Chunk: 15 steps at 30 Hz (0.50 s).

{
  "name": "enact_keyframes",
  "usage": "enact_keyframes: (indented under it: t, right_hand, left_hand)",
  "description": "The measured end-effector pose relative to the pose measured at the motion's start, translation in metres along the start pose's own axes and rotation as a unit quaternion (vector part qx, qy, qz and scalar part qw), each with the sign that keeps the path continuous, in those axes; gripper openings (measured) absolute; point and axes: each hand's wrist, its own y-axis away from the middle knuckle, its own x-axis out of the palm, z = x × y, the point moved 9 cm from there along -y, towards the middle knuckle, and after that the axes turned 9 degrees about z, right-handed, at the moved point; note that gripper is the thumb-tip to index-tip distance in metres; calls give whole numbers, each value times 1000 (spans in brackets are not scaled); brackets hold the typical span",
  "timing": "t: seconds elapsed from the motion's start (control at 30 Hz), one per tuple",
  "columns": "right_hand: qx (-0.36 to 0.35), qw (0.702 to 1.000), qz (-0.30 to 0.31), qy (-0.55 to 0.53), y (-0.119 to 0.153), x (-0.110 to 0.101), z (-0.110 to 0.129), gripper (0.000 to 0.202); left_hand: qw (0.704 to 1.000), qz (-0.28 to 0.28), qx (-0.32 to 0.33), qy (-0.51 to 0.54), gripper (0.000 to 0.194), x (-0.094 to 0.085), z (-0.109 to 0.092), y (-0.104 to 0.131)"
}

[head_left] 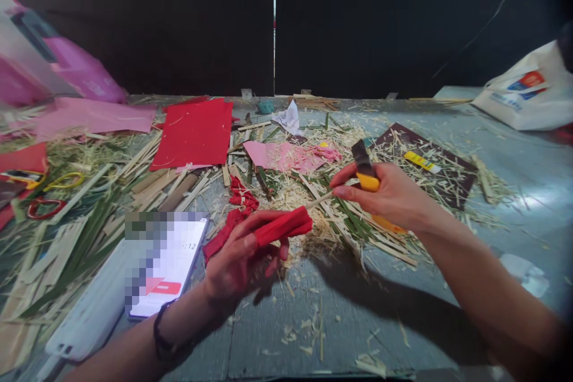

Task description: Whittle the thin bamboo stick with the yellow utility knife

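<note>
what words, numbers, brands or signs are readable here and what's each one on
"12" – phone screen, after a colon; what comes before it is pixelated.
Red button on that screen: any wording is too small to read.
White bag, right: red-and-blue logo with blue lettering, too blurred to read.
Yellow-and-white item: markings too small to read.
Pink bag, left: faint print, too blurred.

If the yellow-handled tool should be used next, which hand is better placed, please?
Probably the right hand: it holds the yellow-handled tool, while its fingertips pinch a thin stick. The left hand is occupied with the red piece.
</note>
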Motion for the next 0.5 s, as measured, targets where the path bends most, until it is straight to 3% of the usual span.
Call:
enact_keyframes:
  t: [0.23, 0.5]
  right_hand:
    - [-12, 999, 2, -31, 2, -11, 0, 26]
    - [-22, 999, 4, -32, 3, -20, -7, 27]
  left_hand:
    - [992, 124, -8, 1, 77, 18, -2, 2]
    - [992, 125, 14, 9, 66, 11, 3, 5]
